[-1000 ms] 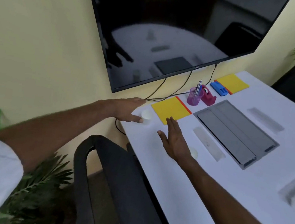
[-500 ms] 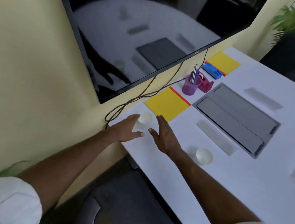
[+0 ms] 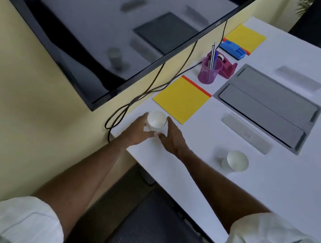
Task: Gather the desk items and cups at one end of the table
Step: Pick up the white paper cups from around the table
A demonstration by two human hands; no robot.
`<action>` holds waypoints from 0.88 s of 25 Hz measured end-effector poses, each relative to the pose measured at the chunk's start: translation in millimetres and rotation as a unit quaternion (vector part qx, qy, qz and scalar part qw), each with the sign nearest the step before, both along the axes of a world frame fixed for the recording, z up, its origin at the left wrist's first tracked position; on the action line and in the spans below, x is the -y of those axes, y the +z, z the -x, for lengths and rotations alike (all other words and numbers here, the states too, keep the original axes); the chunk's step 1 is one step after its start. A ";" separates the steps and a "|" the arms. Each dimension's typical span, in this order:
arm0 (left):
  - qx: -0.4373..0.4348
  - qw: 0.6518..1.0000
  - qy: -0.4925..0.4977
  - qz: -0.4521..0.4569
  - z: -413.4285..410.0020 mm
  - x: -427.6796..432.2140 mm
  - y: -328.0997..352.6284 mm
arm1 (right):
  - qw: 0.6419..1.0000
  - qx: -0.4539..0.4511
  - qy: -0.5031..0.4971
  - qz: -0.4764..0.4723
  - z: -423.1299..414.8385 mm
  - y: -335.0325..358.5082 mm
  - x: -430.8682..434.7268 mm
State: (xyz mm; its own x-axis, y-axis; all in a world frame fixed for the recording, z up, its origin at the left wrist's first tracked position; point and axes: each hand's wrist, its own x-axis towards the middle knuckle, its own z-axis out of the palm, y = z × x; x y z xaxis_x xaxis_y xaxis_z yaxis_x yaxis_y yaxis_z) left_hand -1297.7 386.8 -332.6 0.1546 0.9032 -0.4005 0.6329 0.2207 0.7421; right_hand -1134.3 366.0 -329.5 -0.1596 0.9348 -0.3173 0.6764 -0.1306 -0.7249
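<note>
- Paper cup (image 3: 156, 120): light, thin-walled, crushes easily.
- We cup it with left hand (image 3: 136, 131) and right hand (image 3: 170, 137), both loosely closed around its sides.
- We'd hold low, gently.

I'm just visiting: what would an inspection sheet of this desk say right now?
Surface: white table, mostly bare near the person.
Job's things: two white paper cups, one between the hands, one standing apart; two yellow pads; purple pen holder; tape dispenser; blue stapler.
Clutter: grey flap panel set in the table.
Grips: left hand and right hand cupped around the near cup; contact unclear.
Cables: black cables hanging from the screen.
Surroundings: yellow wall, chair below.
</note>
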 end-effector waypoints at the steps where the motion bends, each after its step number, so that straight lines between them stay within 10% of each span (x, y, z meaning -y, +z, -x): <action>1: 0.017 1.000 0.001 -0.008 -0.3 1.6 -2.0 | 1.000 -0.017 -0.022 -0.005 2.9 -0.3 0.6; 22: 0.089 0.981 -0.111 -0.131 -148.2 148.2 254.4 | 0.954 -0.167 -0.154 -0.195 -177.4 224.6 193.6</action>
State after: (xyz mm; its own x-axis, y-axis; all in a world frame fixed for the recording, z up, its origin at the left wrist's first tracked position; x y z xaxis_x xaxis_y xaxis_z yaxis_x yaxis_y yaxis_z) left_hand -1149.5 238.6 -78.2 0.4064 0.9072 -0.1085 0.4994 -0.1211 0.8579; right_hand -956.9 172.4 -104.8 0.1101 0.9902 0.0855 0.3731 0.0385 -0.9270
